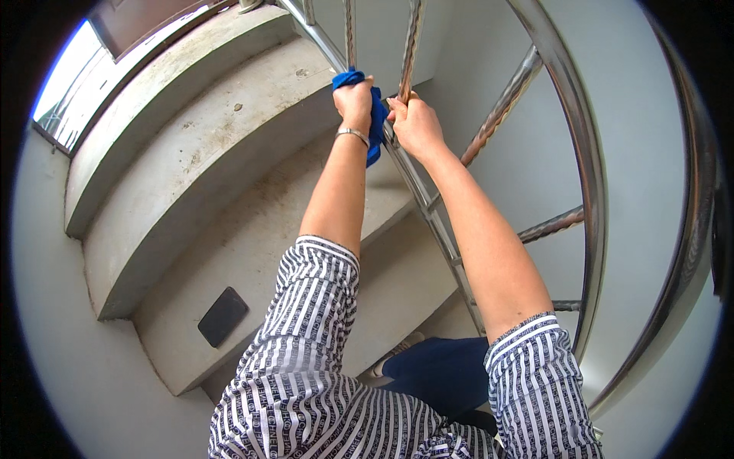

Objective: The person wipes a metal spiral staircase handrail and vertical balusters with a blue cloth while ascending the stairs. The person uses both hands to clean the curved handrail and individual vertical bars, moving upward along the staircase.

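My left hand [354, 103] grips a blue cloth [376, 123], which is bunched around the lower part of an upright metal baluster [350, 40] and hangs down beside my wrist. Just to the right, my right hand [417, 121] is closed around the lower end of a twisted metal baluster [411, 51]. Both hands are close to the sloping bottom rail [421, 192] of the stair railing. Parts of the balusters and rail are hidden behind my fingers and the cloth.
Curved concrete steps [229, 126] with dirt marks rise on the left. A dark smartphone [223, 316] lies on a lower step. More twisted balusters [499, 109] join a curved metal handrail [590, 172] on the right. A second curved rail [691, 189] runs farther right.
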`<state>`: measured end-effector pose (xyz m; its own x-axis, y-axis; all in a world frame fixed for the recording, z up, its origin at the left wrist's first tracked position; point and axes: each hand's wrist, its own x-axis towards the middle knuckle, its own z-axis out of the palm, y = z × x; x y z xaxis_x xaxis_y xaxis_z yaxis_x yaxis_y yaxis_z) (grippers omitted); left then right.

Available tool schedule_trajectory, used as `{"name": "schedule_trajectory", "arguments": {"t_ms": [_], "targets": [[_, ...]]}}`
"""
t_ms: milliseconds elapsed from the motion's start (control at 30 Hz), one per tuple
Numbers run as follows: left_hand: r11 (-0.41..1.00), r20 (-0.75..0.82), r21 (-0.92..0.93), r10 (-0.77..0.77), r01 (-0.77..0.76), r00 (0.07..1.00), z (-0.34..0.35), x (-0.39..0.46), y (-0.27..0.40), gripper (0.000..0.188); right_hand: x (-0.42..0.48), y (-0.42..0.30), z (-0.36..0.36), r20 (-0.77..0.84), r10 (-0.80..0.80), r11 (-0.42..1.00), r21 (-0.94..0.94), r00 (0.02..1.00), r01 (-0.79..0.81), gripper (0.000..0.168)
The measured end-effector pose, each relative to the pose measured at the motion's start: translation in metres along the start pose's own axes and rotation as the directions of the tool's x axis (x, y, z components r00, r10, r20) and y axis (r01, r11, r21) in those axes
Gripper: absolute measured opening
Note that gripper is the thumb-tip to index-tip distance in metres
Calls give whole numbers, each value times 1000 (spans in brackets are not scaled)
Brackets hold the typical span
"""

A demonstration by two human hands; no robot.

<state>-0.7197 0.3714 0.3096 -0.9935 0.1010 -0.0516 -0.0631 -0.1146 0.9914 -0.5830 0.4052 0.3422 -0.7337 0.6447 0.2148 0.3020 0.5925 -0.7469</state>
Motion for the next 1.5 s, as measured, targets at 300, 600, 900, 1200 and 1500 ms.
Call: {"name": "schedule_trajectory", "arguments": {"t_ms": [300, 600, 900, 1200, 1500], "targets": [[974, 40, -221, -42, 49, 998, -13, -57, -47, 26, -2, -7, 5, 1, -13, 1000, 7, 1000, 13, 35], [876, 118, -455, -119, 160, 986, -13, -21, -2, 54, -8, -12, -8, 17, -15, 1000, -8, 1000, 15, 30], [995, -31, 94, 49, -46, 998, 13, 128, 82, 65, -12, -9, -9, -3, -5, 1000, 7, 1000, 5, 28], [995, -21, 96, 22, -20, 1000, 12, 133, 72, 49, -10, -6, -7, -3, -3, 999, 34, 1000, 3, 28], [955, 123, -289, -25, 60, 992, 7, 90, 27, 37, -1, 8, 3, -72, -39, 999, -9, 997, 39, 30]]}}
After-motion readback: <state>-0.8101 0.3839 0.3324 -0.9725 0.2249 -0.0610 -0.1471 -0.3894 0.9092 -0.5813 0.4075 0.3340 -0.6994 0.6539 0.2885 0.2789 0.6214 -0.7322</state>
